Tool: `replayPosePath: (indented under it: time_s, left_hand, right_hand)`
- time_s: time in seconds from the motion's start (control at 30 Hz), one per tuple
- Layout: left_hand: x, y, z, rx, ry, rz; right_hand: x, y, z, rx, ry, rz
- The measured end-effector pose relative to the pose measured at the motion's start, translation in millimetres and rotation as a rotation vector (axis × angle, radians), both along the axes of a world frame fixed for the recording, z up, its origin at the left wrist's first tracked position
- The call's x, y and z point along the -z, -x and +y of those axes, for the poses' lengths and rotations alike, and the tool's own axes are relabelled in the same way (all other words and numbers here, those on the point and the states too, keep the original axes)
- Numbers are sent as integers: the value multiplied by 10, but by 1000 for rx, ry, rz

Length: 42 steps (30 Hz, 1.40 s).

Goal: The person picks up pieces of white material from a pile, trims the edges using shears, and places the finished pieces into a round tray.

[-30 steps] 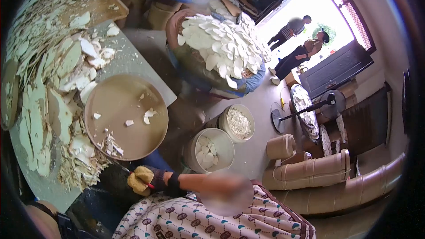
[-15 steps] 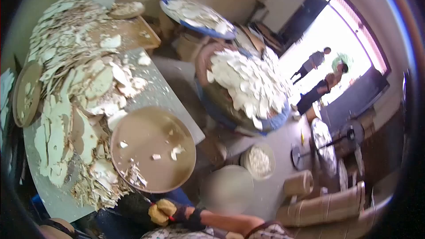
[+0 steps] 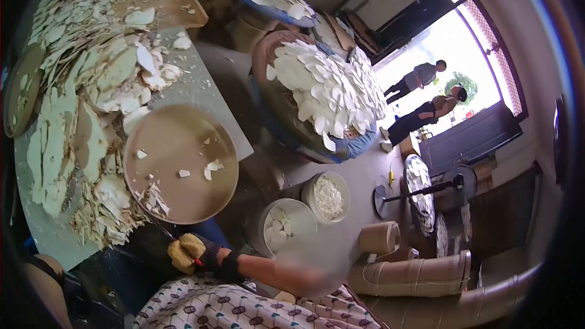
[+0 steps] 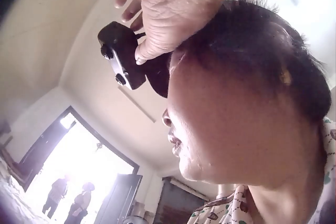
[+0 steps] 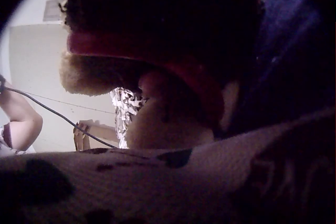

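Red handle, fingers wrapped round it

Right hand (image 3: 204,254) has its fingers curled round the red-handled tool (image 3: 198,262), near the round tray (image 3: 164,140). Left hand's (image 4: 176,3) fingers are loosely open, thumb touching the head camera (image 4: 122,56).

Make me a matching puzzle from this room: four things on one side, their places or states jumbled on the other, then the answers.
Things:
1. Round basin
2. Fan
3. Red-handled tool
4. Head-worn camera

Places or states:
A. Black, standing on the floor
B. Touched by the bare left hand
C. Tan, with a few white pieces inside
D. Gripped by the right hand, which has yellow coverings on its fingers

Right pairs: 1-C, 2-A, 3-D, 4-B.
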<state>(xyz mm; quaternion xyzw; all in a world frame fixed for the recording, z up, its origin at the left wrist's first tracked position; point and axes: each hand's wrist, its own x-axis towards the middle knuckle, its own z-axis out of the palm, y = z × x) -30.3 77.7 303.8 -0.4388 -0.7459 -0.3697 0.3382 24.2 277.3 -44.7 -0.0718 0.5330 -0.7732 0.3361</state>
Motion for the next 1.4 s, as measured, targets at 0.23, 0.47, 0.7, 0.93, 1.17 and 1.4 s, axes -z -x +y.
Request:
replayPosePath:
  time_s: [0.23,0.47,0.7,0.93,1.17,1.4]
  left_hand:
    - [-88,-12,75,-74,-14,75]
    - [370,96,102,-314,-62,-190]
    - [1927,105,-263,-440,-11,-817]
    - [2609,-327,-709,-543,-149,-1072]
    - [2735,-443,-731,-572,-209,-1082]
    - [2719,-494,-640,-580,-150,-1053]
  right_hand:
    - [486,51,73,-207,66,-15]
    - [457,-38,59,-76,-169,77]
    - [552,-18,82,-146,184,-55]
    - [358,112,77,-176,79,55]
    - [-57,202,-253,-33,52,248]
    - [-258,247,-374,-27,169,369]
